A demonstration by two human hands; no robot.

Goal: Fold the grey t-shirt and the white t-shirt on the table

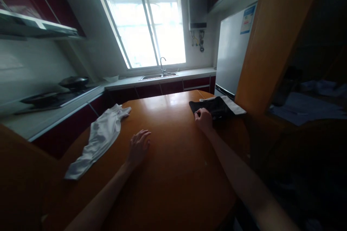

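Note:
My right hand (204, 118) is at the far right of the wooden table, its fingers pinched at the near left edge of a black folded garment (221, 108). A white folded cloth (235, 105) lies partly under the black one, its right and far edges showing. My left hand (138, 148) is low over the middle left of the table, fingers stretched and apart, with nothing in it. To its left a crumpled white garment (104, 131) lies lengthwise along the table's left side. I cannot tell what kind of garments these are.
The wooden table (173, 144) has a rounded edge. Behind it run a counter with a sink (151, 77) and faucet (162, 65) under a window. A stove with a pan (73, 82) stands left; a fridge (234, 50) and wooden pillar (273, 43) stand right.

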